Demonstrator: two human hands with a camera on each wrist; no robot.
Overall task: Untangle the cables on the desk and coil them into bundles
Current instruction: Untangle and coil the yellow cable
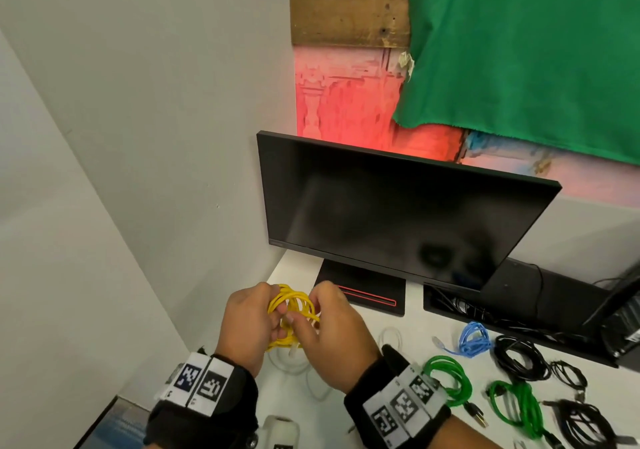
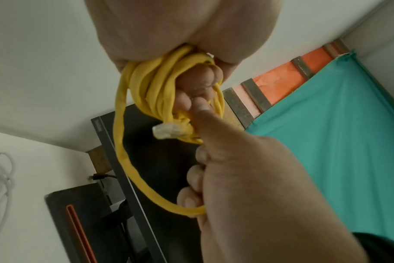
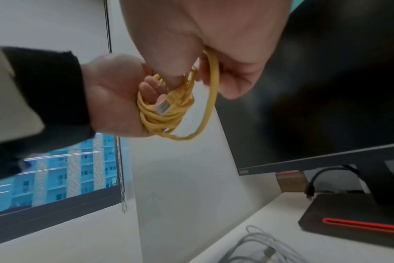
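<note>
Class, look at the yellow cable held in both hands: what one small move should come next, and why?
Probably tuck the clear plug through the coil. The yellow cable is already wound into loops gripped by the left hand, while the right hand pinches the end near the plug and one wide loop hangs loose, so securing the end seems due.

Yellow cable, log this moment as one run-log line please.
step: coiling | yellow cable: looped bundle, held above desk | left hand: grips coil | right hand: pinches outer loop | clear plug: exposed
</note>
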